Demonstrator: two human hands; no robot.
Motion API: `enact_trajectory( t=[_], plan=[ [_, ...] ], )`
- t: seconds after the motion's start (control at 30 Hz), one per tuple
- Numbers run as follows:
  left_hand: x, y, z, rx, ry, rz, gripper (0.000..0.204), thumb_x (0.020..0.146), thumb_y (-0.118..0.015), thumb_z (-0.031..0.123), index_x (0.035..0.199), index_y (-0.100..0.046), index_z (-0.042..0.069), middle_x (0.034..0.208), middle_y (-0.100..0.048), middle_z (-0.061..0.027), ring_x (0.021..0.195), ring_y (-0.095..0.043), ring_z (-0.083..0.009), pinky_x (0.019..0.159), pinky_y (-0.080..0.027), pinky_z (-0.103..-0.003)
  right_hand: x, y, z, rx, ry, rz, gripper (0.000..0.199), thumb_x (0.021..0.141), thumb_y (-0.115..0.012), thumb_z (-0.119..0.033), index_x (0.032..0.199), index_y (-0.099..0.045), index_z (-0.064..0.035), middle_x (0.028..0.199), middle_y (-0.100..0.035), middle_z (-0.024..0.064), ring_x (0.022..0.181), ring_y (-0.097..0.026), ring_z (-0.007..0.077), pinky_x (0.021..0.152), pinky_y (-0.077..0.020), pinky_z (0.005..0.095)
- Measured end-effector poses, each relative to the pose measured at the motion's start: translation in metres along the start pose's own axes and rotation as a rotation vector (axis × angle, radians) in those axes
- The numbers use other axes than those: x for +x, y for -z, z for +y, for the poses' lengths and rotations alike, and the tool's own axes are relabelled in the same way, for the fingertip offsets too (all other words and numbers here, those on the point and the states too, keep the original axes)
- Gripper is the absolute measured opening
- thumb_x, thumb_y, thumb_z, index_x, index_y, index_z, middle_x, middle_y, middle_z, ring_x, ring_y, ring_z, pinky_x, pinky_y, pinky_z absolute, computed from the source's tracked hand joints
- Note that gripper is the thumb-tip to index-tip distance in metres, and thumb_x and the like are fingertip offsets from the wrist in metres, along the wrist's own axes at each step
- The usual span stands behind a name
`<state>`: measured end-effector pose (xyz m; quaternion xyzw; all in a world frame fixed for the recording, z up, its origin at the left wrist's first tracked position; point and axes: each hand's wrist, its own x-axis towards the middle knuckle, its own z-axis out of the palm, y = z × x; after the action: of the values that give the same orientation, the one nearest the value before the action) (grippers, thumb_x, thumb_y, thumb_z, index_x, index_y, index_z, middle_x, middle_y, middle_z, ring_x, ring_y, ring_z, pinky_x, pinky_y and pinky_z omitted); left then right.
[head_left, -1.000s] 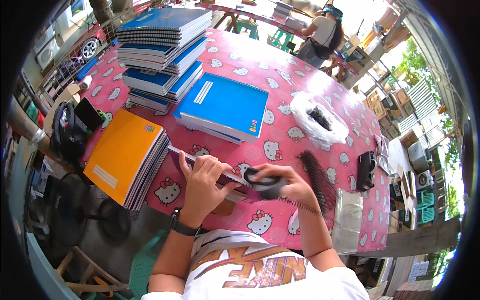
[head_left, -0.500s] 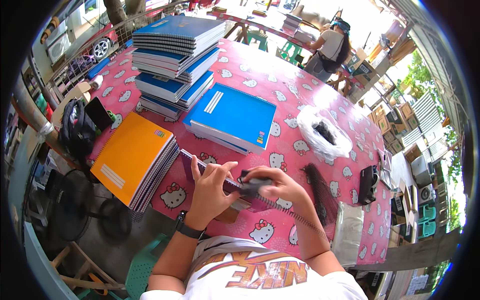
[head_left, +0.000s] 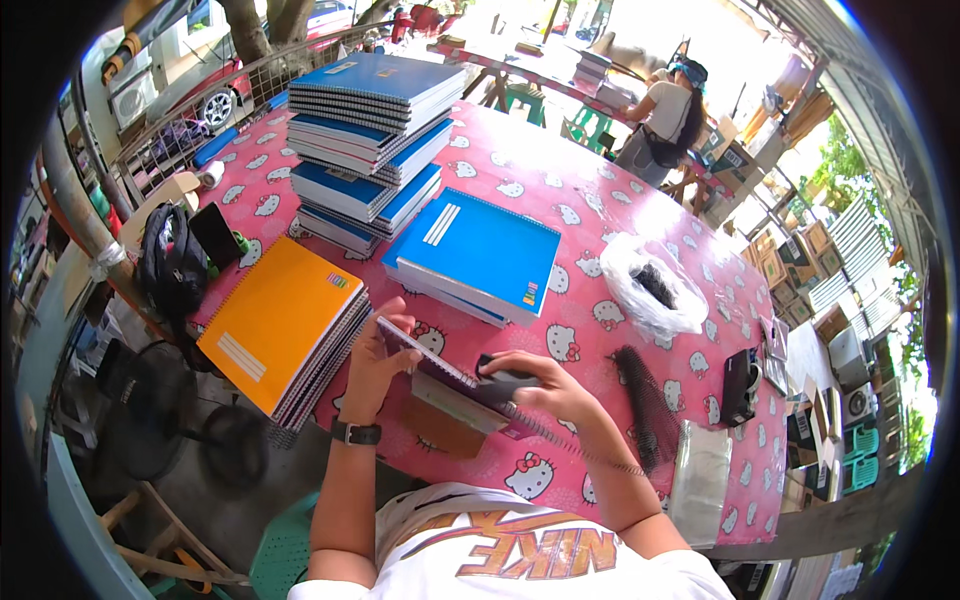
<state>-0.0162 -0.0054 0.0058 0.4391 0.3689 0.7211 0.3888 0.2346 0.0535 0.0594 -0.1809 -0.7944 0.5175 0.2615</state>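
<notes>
Both hands work on a spiral notebook [head_left: 455,385] at the near edge of the pink table [head_left: 560,210]. Left hand [head_left: 375,360] is closed on the notebook's left end and tips it up. Right hand [head_left: 545,385] is curled around a small dark tool [head_left: 505,378] pressed on the wire edge. Keeping the book still should help the tool stay on the wire. An orange notebook pile [head_left: 280,325] lies left, a blue notebook [head_left: 480,250] farther away
</notes>
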Motion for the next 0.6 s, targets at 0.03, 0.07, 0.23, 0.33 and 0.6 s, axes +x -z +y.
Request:
enact_trajectory(
  t=[0.03,0.07,0.23,0.33,0.6],
  plan=[
    [0.000,0.007,-0.005,-0.058,0.064,-0.031,0.061,0.070,-0.075,0.005,0.124,-0.046,0.008,0.110,-0.052,-0.0045,0.100,-0.050,-0.0117,0.085,-0.042,-0.027,0.001,0.002,0.004,0.006,0.005,0.005,0.059,0.078,-0.061,-0.049,0.111,-0.060,0.0001,0.103,-0.062,0.0085,0.096,-0.056,0.0174,0.084,-0.0435,0.0319],
    [-0.001,0.013,-0.009,-0.117,0.129,-0.062,0.050,0.072,-0.072,-0.002,0.116,-0.052,0.007,0.101,-0.054,-0.0012,0.091,-0.051,-0.0073,0.076,-0.045,-0.020,-0.001,0.007,0.006,-0.011,-0.145,0.036,0.060,0.078,-0.061,-0.051,0.111,-0.060,-0.0004,0.107,-0.061,0.0100,0.101,-0.054,0.0186,0.088,-0.0408,0.0325],
    [-0.007,-0.006,-0.003,-0.100,0.164,-0.039,0.034,0.072,-0.071,-0.003,0.102,-0.057,0.007,0.088,-0.054,0.0026,0.079,-0.054,-0.0062,0.070,-0.046,-0.021,-0.006,-0.002,-0.011,0.109,0.056,-0.012,0.056,0.077,-0.061,-0.050,0.109,-0.061,-0.0032,0.103,-0.062,0.0108,0.097,-0.056,0.0230,0.085,-0.0420,0.0343],
    [-0.005,-0.012,-0.001,-0.099,0.144,-0.042,0.033,0.072,-0.071,-0.003,0.101,-0.057,0.007,0.087,-0.054,0.0026,0.078,-0.053,-0.0064,0.070,-0.046,-0.021,-0.009,0.013,-0.002,-0.044,-0.229,0.107,0.057,0.078,-0.062,-0.054,0.104,-0.063,-0.0029,0.103,-0.060,0.0137,0.104,-0.052,0.0254,0.091,-0.0379,0.0359],
    [-0.004,-0.014,-0.012,-0.116,0.123,-0.034,0.040,0.071,-0.071,-0.004,0.105,-0.055,0.007,0.088,-0.054,0.0017,0.080,-0.054,-0.0071,0.071,-0.047,-0.023,-0.009,0.011,0.016,-0.207,-0.392,0.154,0.066,0.073,-0.063,-0.058,0.107,-0.062,-0.0021,0.106,-0.058,0.0136,0.109,-0.051,0.0254,0.093,-0.0380,0.0350]
  ],
)
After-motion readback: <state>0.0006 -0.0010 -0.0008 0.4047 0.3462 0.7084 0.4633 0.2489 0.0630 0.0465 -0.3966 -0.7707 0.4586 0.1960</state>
